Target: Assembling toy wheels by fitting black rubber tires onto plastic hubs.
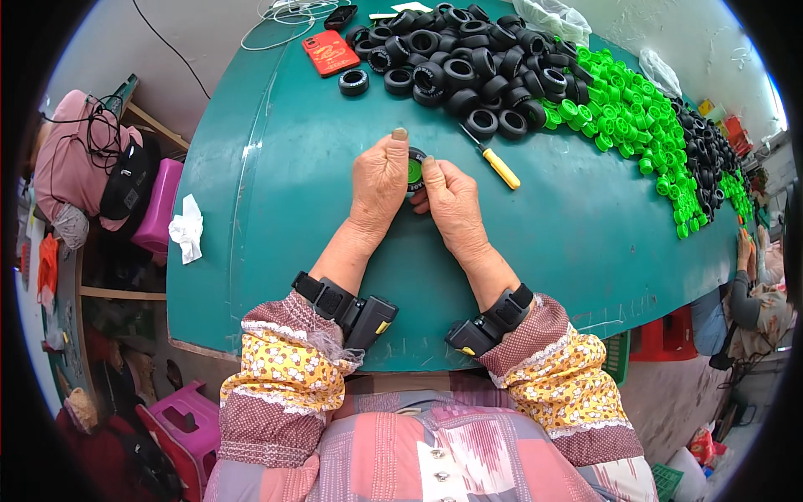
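Note:
Between my two hands, above the green table (335, 134), is a small black toy tyre with a green wheel hub (415, 171) inside it. My left hand (381, 177) is closed on the tyre's left side, its thumb pointing up. From the right, my right hand (452, 197) grips the same tyre, thumb pressed near the rim and fingers curled below. Part of the tyre is hidden behind both hands. To the right of my right hand lies a screwdriver (500, 167) with a yellow handle, its tip close to the tyre pile.
Loose black tyres (460, 71) form a big heap at the far side. Green hubs (623, 109) spread along the right. A red phone (330, 53) and a single tyre (353, 82) lie far left; crumpled tissue (187, 227) is at the left edge. Another person (757, 309) sits far right.

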`<action>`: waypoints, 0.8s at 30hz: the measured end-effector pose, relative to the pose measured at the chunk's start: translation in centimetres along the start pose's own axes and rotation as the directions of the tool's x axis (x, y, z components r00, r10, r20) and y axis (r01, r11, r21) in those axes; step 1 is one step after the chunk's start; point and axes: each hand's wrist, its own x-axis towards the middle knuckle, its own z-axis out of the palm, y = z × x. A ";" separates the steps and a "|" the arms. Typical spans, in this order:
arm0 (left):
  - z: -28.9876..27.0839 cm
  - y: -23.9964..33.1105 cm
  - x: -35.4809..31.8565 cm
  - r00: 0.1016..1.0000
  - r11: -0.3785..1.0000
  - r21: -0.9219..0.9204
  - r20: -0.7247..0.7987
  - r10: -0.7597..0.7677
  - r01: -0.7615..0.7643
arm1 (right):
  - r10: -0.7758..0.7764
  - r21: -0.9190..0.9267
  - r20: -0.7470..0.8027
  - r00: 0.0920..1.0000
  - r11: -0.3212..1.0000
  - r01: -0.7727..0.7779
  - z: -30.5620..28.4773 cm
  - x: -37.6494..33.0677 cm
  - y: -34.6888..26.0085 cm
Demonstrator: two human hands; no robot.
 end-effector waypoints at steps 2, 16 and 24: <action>0.2 0.2 0.0 0.999 0.999 0.032 0.015 0.031 -0.031 | 0.062 -0.012 -0.020 0.998 0.998 -0.062 -0.3 -0.1 -0.6; 0.0 0.4 0.1 0.987 0.991 0.111 0.154 0.051 -0.068 | 0.288 0.036 0.061 0.956 0.956 -0.290 -0.9 -0.1 -1.6; 0.7 1.1 -0.5 0.985 0.948 -0.268 0.045 -0.167 0.173 | -0.018 0.061 -0.087 0.996 0.998 0.023 0.9 -0.3 -0.8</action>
